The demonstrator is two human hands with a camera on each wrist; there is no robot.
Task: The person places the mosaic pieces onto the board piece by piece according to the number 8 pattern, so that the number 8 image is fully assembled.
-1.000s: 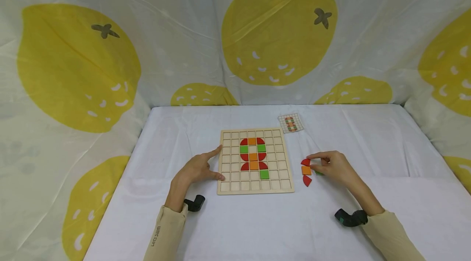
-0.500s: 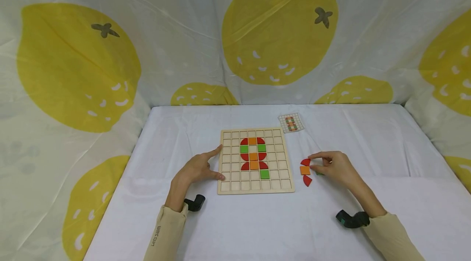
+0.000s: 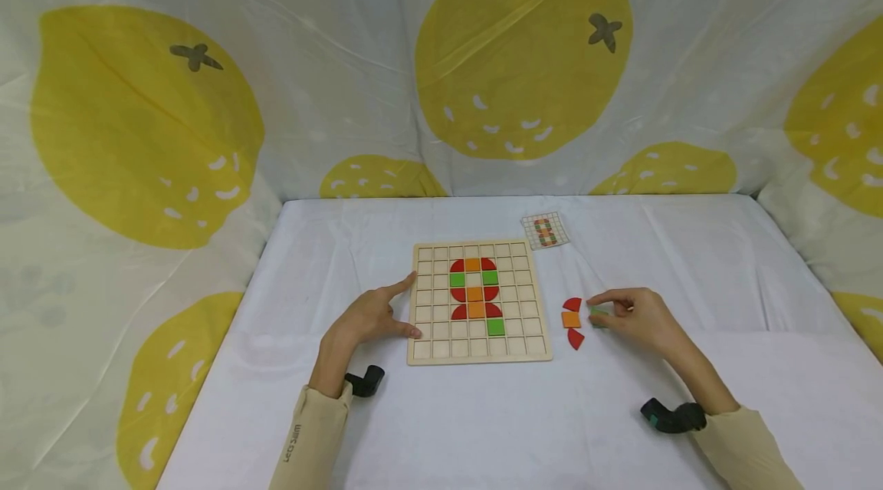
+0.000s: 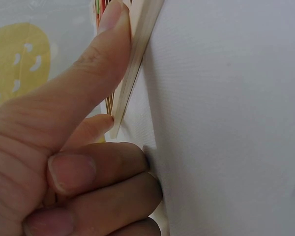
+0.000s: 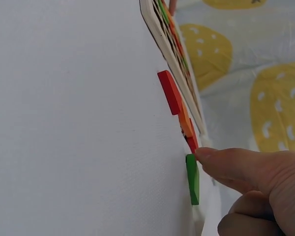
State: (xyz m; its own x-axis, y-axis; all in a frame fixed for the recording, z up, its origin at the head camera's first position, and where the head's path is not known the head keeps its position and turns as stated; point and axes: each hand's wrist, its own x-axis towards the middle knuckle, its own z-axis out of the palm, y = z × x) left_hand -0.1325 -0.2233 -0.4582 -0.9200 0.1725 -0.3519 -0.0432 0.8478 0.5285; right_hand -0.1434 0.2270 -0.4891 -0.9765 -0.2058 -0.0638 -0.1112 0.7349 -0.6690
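Observation:
My left hand (image 3: 369, 316) rests at the left edge of a wooden grid board (image 3: 431, 360), thumb and index finger spread; the thumb lies over the rim and the other fingers curl under the palm. Red, orange and green tiles form a pattern in the board's squares. My right hand (image 3: 638, 314) is just over a green square tile (image 5: 192, 179), thumb tip right at its corner and index finger beyond it. Left of that hand lie an orange square tile (image 3: 570, 320), a red quarter-round tile (image 3: 572, 304) behind it and another red quarter-round tile (image 3: 576, 339) in front.
A small pattern card (image 3: 545, 231) lies behind the board's far right corner. White cloth (image 3: 483, 429) covers the table, and a lemon-print curtain (image 3: 359, 76) stands around its back and sides. Black wrist cameras (image 3: 672, 416) sit on both forearms.
My right hand has moved slightly right, from beside the orange and red tiles to over the green tile. The orange tile has shifted a little left. My left hand and the board stay put.

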